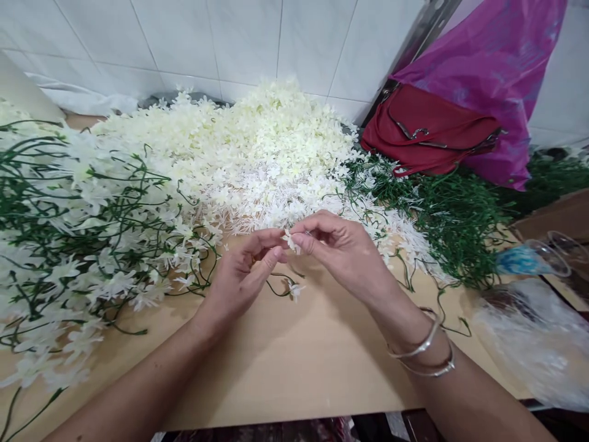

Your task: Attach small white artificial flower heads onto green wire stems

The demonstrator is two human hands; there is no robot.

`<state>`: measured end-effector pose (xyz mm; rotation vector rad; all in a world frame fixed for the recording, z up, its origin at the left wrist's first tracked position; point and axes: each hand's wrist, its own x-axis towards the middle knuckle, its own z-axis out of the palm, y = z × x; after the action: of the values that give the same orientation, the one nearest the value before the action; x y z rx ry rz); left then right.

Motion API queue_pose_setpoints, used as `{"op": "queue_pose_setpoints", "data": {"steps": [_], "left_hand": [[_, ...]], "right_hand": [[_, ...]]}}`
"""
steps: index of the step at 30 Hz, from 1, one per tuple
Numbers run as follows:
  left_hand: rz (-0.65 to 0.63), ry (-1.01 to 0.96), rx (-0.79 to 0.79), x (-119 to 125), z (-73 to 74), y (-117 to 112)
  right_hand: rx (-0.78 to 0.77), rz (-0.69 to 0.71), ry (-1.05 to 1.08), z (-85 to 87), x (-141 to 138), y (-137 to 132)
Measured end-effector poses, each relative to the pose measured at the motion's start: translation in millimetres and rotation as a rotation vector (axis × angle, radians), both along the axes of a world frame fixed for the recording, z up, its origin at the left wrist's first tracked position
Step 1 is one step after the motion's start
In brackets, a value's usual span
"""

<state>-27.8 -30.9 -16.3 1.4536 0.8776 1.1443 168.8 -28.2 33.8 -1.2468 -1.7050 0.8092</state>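
Note:
Above the table's middle, my right hand (343,252) pinches a small white artificial flower (291,240) between thumb and fingertips. My left hand (246,267) meets it from the left, its fingers curled and the index fingertip at the flower's edge. Whether anything small sits between the left thumb and fingers is hard to make out. Just below the hands, a white blossom on a green stem (294,290) lies on the wooden table (285,368). Behind them spreads a heap of loose white blossoms (276,141).
On the left is a big pile of white flowers with green stems (83,215). Green plastic stems (460,215) lie to the right, beneath a red handbag (427,129) and a purple bag (497,73). Clear plastic (538,337) and a blue-patterned cup (524,259) are at the right edge.

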Motion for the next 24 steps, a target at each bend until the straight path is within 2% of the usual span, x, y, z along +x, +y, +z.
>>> {"op": "queue_pose_setpoints", "data": {"steps": [2,3,6,8,12,14,16,19,24], "left_hand": [[-0.019,-0.103,-0.061,0.3,-0.3,2.8],[-0.015,-0.128,-0.081,0.4,-1.0,4.4],[0.023,-0.151,-0.124,0.5,-3.3,8.6],[0.041,-0.15,-0.135,0.4,-3.7,10.1],[0.153,-0.079,-0.123,0.6,-1.2,8.9],[0.233,-0.024,-0.11,1.0,0.5,7.7],[0.284,-0.01,-0.102,1.6,1.9,7.0],[0.316,-0.046,-0.112,2.5,3.3,7.6],[0.3,-0.095,-0.141,3.5,4.3,7.9]], "right_hand": [[-0.106,0.038,0.187,-12.2,-10.0,2.9],[-0.128,0.014,0.247,-19.8,-13.0,4.1],[-0.173,-0.001,0.331,-39.2,-16.8,5.8],[-0.168,0.018,0.351,-44.2,-16.5,4.8],[-0.04,-0.002,0.263,-38.6,-12.1,-0.4],[0.019,-0.061,0.242,-36.1,-10.0,-3.3],[0.013,-0.129,0.292,-36.4,-9.3,-6.0],[0.03,-0.177,0.309,-38.8,-11.2,-10.5],[0.208,-0.121,0.107,-35.4,-19.6,-19.7]]}}
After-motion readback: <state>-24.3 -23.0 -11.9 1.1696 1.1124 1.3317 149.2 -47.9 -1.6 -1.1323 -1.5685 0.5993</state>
